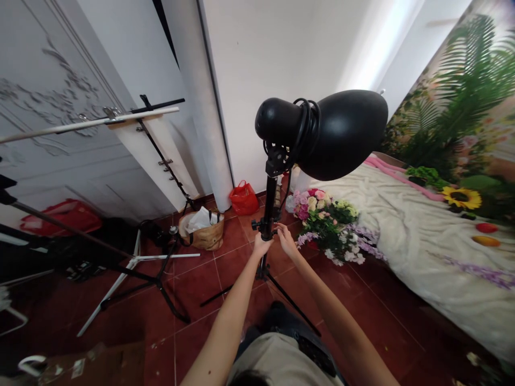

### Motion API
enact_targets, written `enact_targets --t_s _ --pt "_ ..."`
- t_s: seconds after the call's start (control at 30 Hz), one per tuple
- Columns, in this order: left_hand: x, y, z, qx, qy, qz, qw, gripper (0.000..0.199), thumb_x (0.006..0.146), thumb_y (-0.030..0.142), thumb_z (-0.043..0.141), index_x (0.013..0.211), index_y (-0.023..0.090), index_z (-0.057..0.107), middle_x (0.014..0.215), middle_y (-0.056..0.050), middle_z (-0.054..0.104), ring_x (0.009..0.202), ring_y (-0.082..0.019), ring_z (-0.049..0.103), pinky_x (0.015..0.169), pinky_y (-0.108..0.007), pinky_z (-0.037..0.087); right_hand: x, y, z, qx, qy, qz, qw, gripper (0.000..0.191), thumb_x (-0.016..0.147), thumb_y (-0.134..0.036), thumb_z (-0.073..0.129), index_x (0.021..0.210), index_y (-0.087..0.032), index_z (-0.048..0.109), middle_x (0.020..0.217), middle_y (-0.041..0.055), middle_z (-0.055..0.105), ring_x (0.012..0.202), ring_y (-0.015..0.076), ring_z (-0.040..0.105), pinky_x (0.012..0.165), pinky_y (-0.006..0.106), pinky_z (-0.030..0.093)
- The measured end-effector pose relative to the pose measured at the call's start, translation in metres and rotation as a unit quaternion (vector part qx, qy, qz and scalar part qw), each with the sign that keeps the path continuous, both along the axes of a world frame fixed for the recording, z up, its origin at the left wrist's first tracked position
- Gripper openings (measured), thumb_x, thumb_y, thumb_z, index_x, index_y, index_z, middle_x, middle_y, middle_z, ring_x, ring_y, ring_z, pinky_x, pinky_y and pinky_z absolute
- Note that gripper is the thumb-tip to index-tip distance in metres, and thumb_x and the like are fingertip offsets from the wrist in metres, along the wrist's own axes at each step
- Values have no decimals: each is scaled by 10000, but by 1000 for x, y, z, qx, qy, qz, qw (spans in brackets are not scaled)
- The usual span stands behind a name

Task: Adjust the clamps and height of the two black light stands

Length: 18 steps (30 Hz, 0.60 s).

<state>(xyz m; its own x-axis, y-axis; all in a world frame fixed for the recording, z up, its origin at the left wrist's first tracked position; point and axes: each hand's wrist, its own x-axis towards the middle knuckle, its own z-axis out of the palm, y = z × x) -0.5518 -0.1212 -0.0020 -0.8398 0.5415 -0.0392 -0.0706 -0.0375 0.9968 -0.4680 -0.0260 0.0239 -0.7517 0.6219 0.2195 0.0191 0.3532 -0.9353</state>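
Note:
A black studio lamp (pixel 341 134) with a wide dome shade tops a black light stand (pixel 270 201) in front of me. Its cable (pixel 309 126) is looped around the narrow neck behind the shade. My left hand (pixel 263 244) is wrapped round the stand's pole, just below a collar. On the pole's right side, the fingers of my right hand (pixel 285 238) are bent and pinch a small knob on the collar, partly hidden by the fingers. Another knob (pixel 255 224) sticks out on the collar's left. The stand's legs (pixel 295 305) are spread on the tiled floor.
Artificial flowers (pixel 316 206) stand close on the right, beside a cloth-covered platform (pixel 386 198) with a sunflower (pixel 462 198). Behind are a red bag (pixel 244 199) and a basket (pixel 207 231). Other stands (pixel 139 258) spread their legs at left; a cardboard piece (pixel 120 364) lies lower left.

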Motion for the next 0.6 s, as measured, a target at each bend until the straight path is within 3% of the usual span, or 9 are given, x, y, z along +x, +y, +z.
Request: enact_targets --t_s 0.13,0.3,0.47,0.6 --pt "0 0 1 -6 7 1 1000 167 498 143 697 642 114 618 666 -32 644 595 -127 549 623 -259 435 -4 -3 -3 -29 22 -2 999 354 872 -388 387 1124 -163 491 1135 122 586 1058 177 557 947 358 423" --pt "0 1 1 1 4 0 1000 184 497 154 702 660 117 625 688 -40 653 608 -128 553 629 -257 441 -10 -5 4 -59 25 -21 998 355 841 -417 444 1084 -159 478 1008 101 616 909 166 599 851 335 472" --pt "-1 2 0 3 -1 -11 1000 219 481 156 713 676 117 622 693 -38 651 601 -126 549 640 -270 452 -17 -3 23 -17 -63 -49 997 313 821 -380 492 1029 -147 509 845 39 642 716 149 605 708 306 494" --pt "-2 1 -1 4 -3 -10 1000 235 467 158 724 674 119 621 698 -31 649 617 -127 550 657 -276 462 -26 1 48 38 -168 -55 984 216 828 -314 564 917 -118 570 818 55 645 710 155 610 673 301 500"
